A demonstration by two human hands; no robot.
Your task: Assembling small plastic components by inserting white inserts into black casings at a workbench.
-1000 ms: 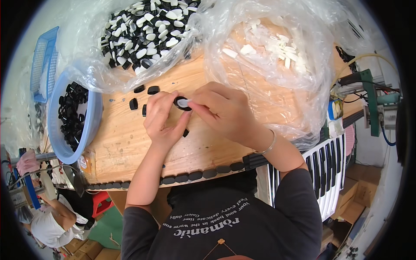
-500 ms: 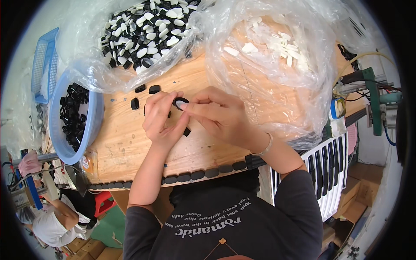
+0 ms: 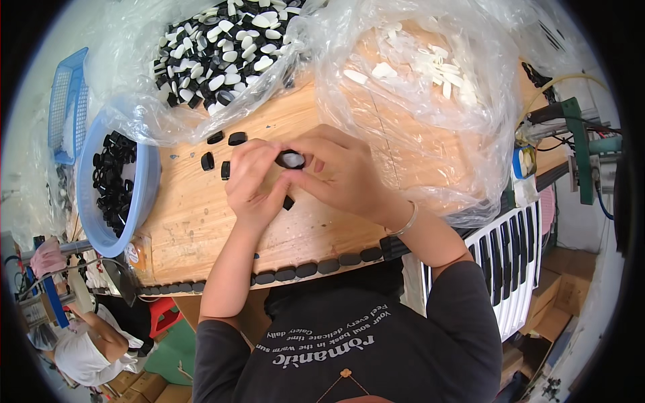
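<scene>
Compared with half a second ago, we see the right hand (image 3: 346, 171) change its hold: its fingertips no longer pinch at the mouth of the black oval piece (image 3: 281, 159) but wrap about its far and near sides, so the pale insert (image 3: 293, 160) shows more openly inside the dark rim. We take this to mean that the placing is mostly done and the work has passed to pressing or settling the insert — though we cannot tell from here whether it is fully seated. The left hand (image 3: 252, 174) is partly closed, fingers bent and thumb reaching across, gripping the black oval piece from the left, with a gap between thumb and fingers lower down. The right hand is curled too, index finger arched over the top and thumb meeting the left thumb below, so both hands seem to grasp the same piece; the exact contact of the right fingertips is partly hidden. We find the piece held up above the wooden table (image 3: 181, 221), between the two hands, with loose black pieces (image 3: 207, 161) lying to the left, just beside the left hand
</scene>
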